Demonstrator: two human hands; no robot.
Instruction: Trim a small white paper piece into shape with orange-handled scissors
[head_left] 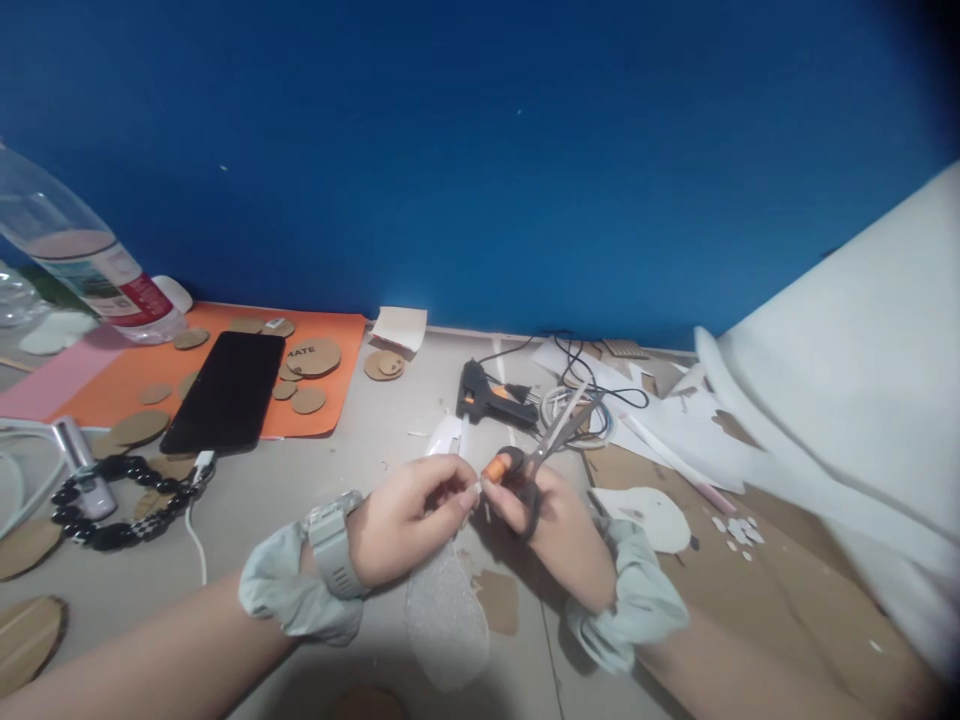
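My left hand is closed in a pinch, with a small white scrap at its fingertips. My right hand holds scissors by their black handles, the blades pointing up and away to the right. An orange piece shows at a right fingertip; whether it is a finger cap, I cannot tell. Both hands' fingertips meet near the white scrap. Below them lies a pale, glittery cut-out shape, partly under my left hand. Just beyond stands a black glue gun, its nozzle toward me.
On the left are a phone, a beaded bracelet, cardboard discs on orange paper, and a tilted-looking bottle. Right: a white cut-out, paper bits, cables, cardboard and a large white object. A blue wall rises behind.
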